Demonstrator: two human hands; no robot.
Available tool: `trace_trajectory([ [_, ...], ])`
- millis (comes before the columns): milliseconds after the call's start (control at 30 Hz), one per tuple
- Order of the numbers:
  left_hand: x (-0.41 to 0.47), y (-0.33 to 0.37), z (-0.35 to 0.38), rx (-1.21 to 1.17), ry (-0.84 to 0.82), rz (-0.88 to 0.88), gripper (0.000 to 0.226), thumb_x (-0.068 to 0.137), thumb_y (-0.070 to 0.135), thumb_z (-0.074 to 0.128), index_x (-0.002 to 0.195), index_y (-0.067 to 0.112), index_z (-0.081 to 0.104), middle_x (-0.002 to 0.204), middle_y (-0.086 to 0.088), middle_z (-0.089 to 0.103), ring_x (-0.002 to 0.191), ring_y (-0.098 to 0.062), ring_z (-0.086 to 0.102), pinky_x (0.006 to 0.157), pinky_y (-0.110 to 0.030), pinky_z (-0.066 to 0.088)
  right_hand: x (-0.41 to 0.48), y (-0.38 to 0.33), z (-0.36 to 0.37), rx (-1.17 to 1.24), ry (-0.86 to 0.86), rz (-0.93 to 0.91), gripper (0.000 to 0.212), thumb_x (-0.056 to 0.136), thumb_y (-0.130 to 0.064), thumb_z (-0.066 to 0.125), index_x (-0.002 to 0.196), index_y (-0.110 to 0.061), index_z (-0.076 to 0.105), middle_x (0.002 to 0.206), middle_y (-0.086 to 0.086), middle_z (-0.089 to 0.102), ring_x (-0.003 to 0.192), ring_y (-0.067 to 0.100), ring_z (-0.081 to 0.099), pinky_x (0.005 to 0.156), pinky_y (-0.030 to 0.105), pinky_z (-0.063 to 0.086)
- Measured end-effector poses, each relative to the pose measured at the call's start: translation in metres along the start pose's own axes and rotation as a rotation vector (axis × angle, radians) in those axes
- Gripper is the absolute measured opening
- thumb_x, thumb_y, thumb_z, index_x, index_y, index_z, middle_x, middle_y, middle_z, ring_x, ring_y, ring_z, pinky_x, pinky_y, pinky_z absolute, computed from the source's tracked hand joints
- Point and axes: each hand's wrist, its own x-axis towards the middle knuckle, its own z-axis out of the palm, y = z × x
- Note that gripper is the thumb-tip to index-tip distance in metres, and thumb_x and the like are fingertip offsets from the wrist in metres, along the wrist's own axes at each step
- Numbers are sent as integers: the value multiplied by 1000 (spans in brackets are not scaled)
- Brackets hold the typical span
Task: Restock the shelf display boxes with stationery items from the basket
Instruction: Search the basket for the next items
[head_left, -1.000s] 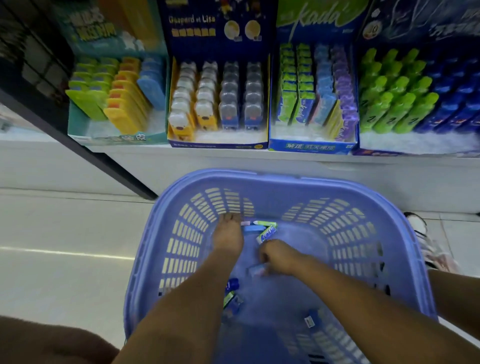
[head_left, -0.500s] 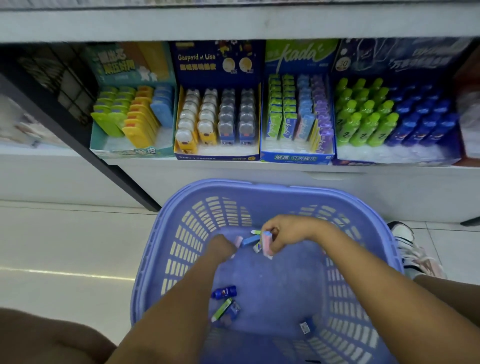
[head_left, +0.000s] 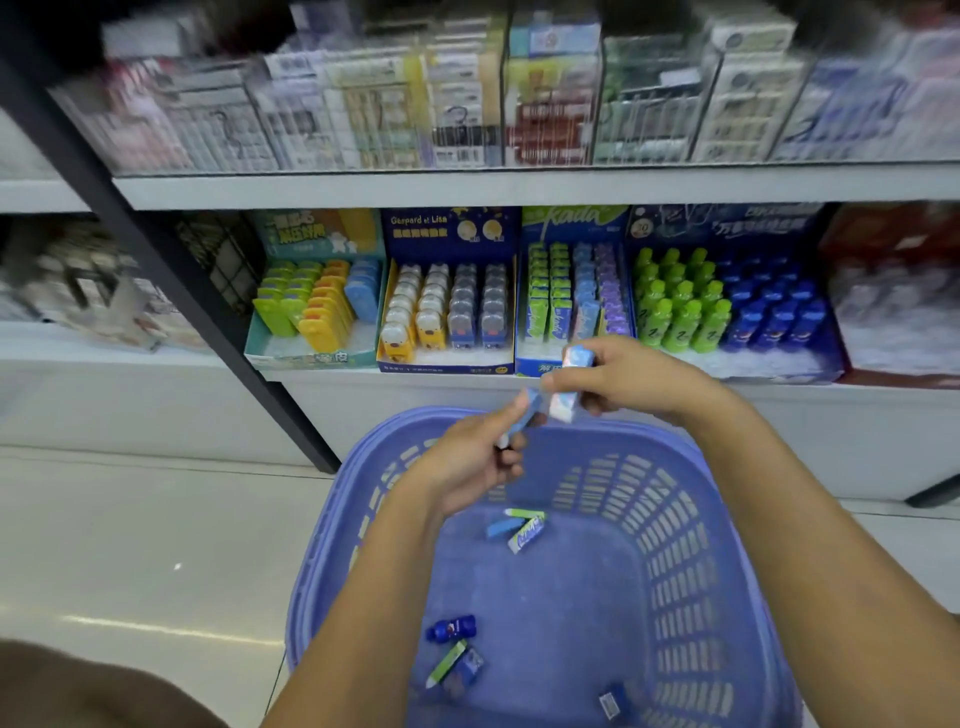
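A purple plastic basket (head_left: 691, 545) stands on the floor below the shelf. Both hands are raised above its far rim. My left hand (head_left: 467, 457) grips a small blue stationery item (head_left: 524, 413). My right hand (head_left: 623, 376) holds light blue and white packs (head_left: 569, 384), just in front of the Kada display box (head_left: 571, 301). Loose items lie in the basket: blue and green packs (head_left: 522, 527), a small dark blue bottle (head_left: 451, 627), a green stick (head_left: 447, 662) and a small blue pack (head_left: 613, 701).
Several display boxes line the lower shelf: yellow-green items (head_left: 317, 306), Gaspard et Lisa box (head_left: 447, 306), green and blue bottles (head_left: 727, 312). A black upright (head_left: 171, 280) slants at the left. The upper shelf (head_left: 467, 104) holds packaged goods. White floor tiles lie left.
Both hands rose out of the basket toward the shelf, each carrying items. The camera tilted up, bringing the upper shelf into view.
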Motion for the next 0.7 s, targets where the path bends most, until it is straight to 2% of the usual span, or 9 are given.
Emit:
trace_trajectory([
  [67, -5, 5, 12, 4, 5, 87, 18, 90, 32, 59, 82, 17, 61, 56, 8, 35, 47, -4, 29, 46, -15, 35, 1, -8, 2, -116, 72, -39, 35, 84, -42, 65, 62, -18, 53, 44, -8, 53, 42, 6, 45, 46, 18, 38],
  [167, -6, 11, 23, 68, 93, 202, 26, 90, 21, 62, 67, 21, 49, 51, 10, 31, 43, -5, 25, 44, -15, 32, 2, -14, 7, -216, 108, -76, 35, 84, -45, 63, 71, -14, 55, 48, -8, 55, 42, 5, 47, 45, 15, 40],
  [267, -4, 16, 26, 103, 163, 297, 15, 89, 23, 63, 78, 17, 54, 50, 13, 33, 43, -3, 28, 46, -15, 32, 3, -19, 4, 22, 237, -153, 20, 81, -21, 73, 84, -6, 60, 63, -3, 58, 46, 5, 51, 46, 17, 42],
  [333, -1, 19, 26, 57, 198, 329, 13, 90, 25, 62, 88, 14, 58, 55, 12, 36, 45, -4, 30, 47, -16, 34, 3, -22, -4, 144, 335, -207, 10, 83, -12, 70, 89, -6, 65, 68, 0, 64, 49, 8, 57, 50, 19, 47],
  [400, 3, 21, 24, 40, 240, 311, 22, 94, 31, 57, 95, 11, 65, 59, 9, 39, 47, -5, 33, 48, -17, 37, 5, -21, -14, 102, 451, -222, 11, 89, -12, 62, 98, -10, 68, 78, 2, 68, 59, 10, 64, 58, 22, 55],
  [467, 6, 21, 24, 6, 250, 264, 29, 97, 35, 49, 98, 12, 67, 60, 8, 42, 48, -6, 34, 47, -19, 37, 9, -16, -24, -99, 547, -186, 20, 92, -12, 57, 109, -15, 66, 89, 3, 68, 68, 10, 66, 64, 24, 55],
  [500, 8, 21, 24, -18, 253, 243, 32, 98, 36, 46, 99, 11, 66, 60, 7, 43, 48, -7, 34, 46, -19, 37, 12, -12, -28, -206, 582, -165, 23, 91, -11, 58, 112, -16, 65, 92, 3, 66, 70, 10, 64, 65, 20, 53],
  [600, 10, 21, 25, -72, 256, 206, 33, 100, 33, 42, 99, 9, 65, 59, 6, 45, 46, -7, 36, 46, -19, 37, 21, -2, -35, -346, 641, -130, 21, 82, -15, 71, 102, -13, 66, 85, -1, 61, 68, 7, 54, 63, 12, 44],
  [700, 11, 22, 24, -113, 236, 196, 32, 101, 30, 42, 99, 8, 65, 57, 6, 47, 45, -6, 38, 46, -19, 38, 26, 4, -34, -416, 610, -125, 18, 75, -15, 77, 91, -11, 70, 74, -4, 58, 62, 5, 51, 61, 17, 45],
])
